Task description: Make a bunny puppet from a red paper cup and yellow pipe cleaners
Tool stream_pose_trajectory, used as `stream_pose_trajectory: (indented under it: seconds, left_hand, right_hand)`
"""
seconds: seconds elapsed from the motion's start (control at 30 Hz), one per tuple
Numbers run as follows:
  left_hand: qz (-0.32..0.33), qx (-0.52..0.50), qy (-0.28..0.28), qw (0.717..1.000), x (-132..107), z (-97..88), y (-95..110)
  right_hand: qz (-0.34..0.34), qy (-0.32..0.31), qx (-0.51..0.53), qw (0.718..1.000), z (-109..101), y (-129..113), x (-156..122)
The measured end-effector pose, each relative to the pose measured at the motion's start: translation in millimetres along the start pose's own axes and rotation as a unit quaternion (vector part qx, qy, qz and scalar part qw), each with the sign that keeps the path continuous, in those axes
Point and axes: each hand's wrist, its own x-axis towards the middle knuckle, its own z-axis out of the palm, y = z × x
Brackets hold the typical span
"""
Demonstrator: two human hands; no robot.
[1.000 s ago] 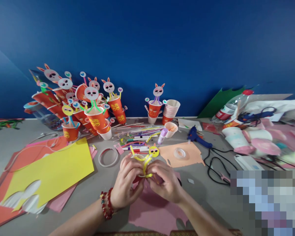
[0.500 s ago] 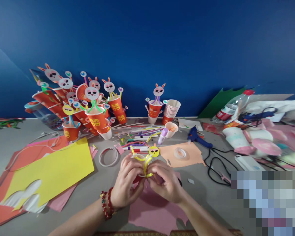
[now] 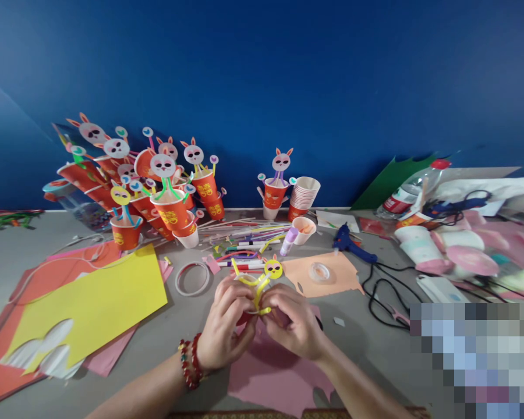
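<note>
My left hand (image 3: 223,326) and my right hand (image 3: 293,323) are closed together around a small red paper cup, mostly hidden by the fingers, over a pink paper sheet (image 3: 275,378). Yellow straws (image 3: 257,288) stick up out of the cup between my hands, and one carries a yellow paper bunny face (image 3: 273,269). My left wrist wears a red bead bracelet (image 3: 189,362). Both hands' fingers pinch at the straws near the cup's rim.
Several finished red bunny cups (image 3: 170,212) stand at the back left, one more (image 3: 274,192) beside a stack of white cups (image 3: 303,195). Yellow paper (image 3: 91,302), a tape ring (image 3: 192,278), a blue glue gun (image 3: 347,243), markers and straws (image 3: 244,238) and a bottle (image 3: 410,189) lie around.
</note>
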Motion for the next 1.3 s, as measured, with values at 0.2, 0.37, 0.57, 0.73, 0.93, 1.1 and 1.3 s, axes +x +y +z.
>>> stream_pose_trajectory:
  seconds: [0.2, 0.37, 0.57, 0.73, 0.93, 1.1, 1.3]
  left_hand:
    - [0.003, -0.001, 0.003, 1.0, 0, 0.3, 0]
    - [0.005, 0.001, 0.004, 1.0, -1, 1.8, -1]
    - [0.007, 0.002, 0.03, 1.0, -3, 3.7, -3]
    - [-0.008, -0.019, 0.088, 0.996, -9, 2.5, -5]
    - [-0.138, -0.179, 0.175, 0.958, -14, 6.3, -16]
    - [-0.311, -0.365, 0.173, 0.86, -7, 15.2, -23]
    - [-0.393, -0.524, 0.092, 0.75, -3, 22.3, -22]
  right_hand:
    - [-0.001, 0.005, 0.004, 1.0, 0, -1, 0]
    - [-0.003, 0.005, 0.007, 1.0, -2, -3, 0]
    - [-0.002, 0.015, 0.0, 1.0, -1, -3, -1]
    - [-0.017, 0.043, -0.004, 0.999, -4, -4, 1]
    - [-0.007, 0.077, 0.033, 0.996, -10, -5, 2]
    - [0.049, 0.096, 0.099, 0.989, -10, -3, 1]
    - [0.127, 0.155, 0.234, 0.951, -10, 4, -1]
